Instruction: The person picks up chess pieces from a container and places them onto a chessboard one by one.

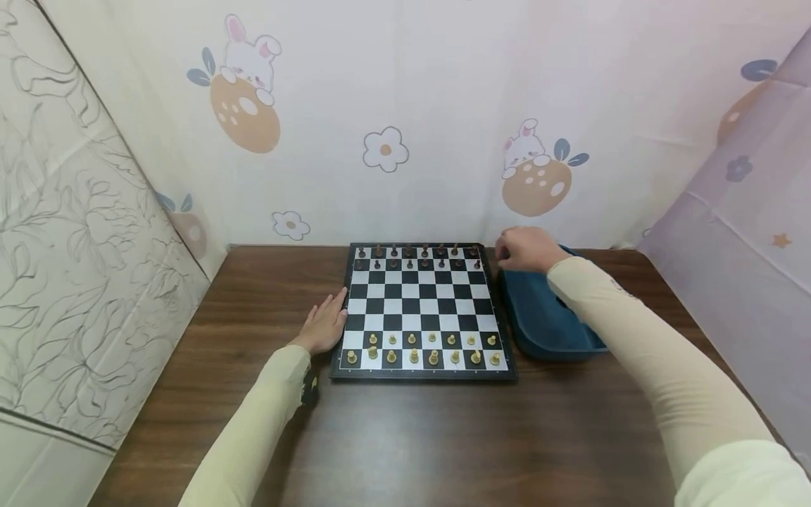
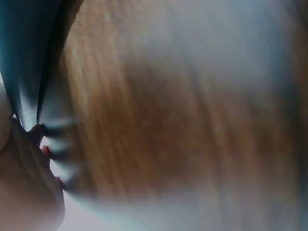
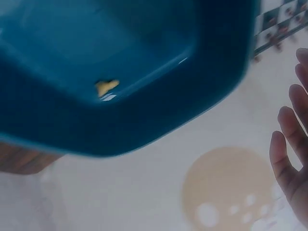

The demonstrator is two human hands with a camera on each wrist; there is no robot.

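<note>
A black-and-white chessboard (image 1: 410,306) lies on the table. Dark chess pieces (image 1: 424,263) line its two far rows, and pale yellow chess pieces (image 1: 434,358) stand on the two near rows. My left hand (image 1: 324,325) rests flat against the board's left edge, fingers extended. Beyond the board's far right corner, my right hand (image 1: 529,248) hovers over the far end of a blue bin (image 1: 551,310). Loosely bent fingers (image 3: 291,127) show in the right wrist view, with nothing seen between them. One yellow chess piece (image 3: 106,87) lies on its side inside the bin.
The brown wooden table (image 1: 405,436) meets a wall covered with patterned cloth (image 1: 443,105) at the back. Another cloth panel (image 1: 741,211) borders the right side, and a floral-patterned wall (image 1: 82,246) borders the left. The bin stands right beside the board.
</note>
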